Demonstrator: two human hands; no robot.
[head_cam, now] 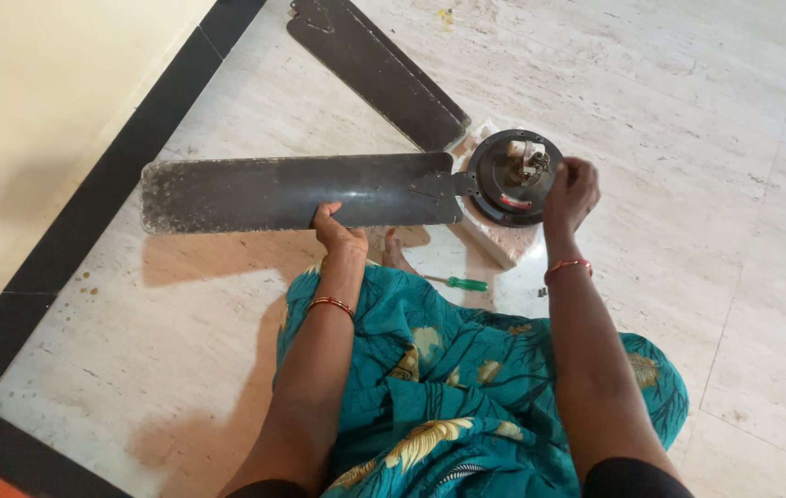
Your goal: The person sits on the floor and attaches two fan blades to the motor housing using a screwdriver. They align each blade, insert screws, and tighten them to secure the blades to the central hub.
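Dark brown fan blade [296, 192] lying flat on pale stone floor [688, 120], long axis roughly level, dusty and speckled along left end and top edge. Inner end joined to round dark motor hub [515, 177] by a bracket. Hub resting on pale block [499, 242], open face up; metal fittings and a small red part visible in its bowl.

Left hand [338, 231] at near edge of blade, about mid-length; fingers curled over the edge and closed on it, thumb side toward body. Right hand [570, 192] at right rim of hub, fingers bent into a loose fist touching the rim; whether anything small is pinched inside, cannot tell. Red bangles on both wrists.

Second blade [376, 66], same dark colour, lying detached beyond the first, angled from top centre down toward hub, near end close to block. Green-handled screwdriver [456, 282] on floor between knees and block, apart from both hands. Bare toes showing just below blade. Few small dark bits on floor right of screwdriver, too small to identify.

Teal floral cloth over lap. Black skirting band along cream wall at left. No packages, labels or signs in view.
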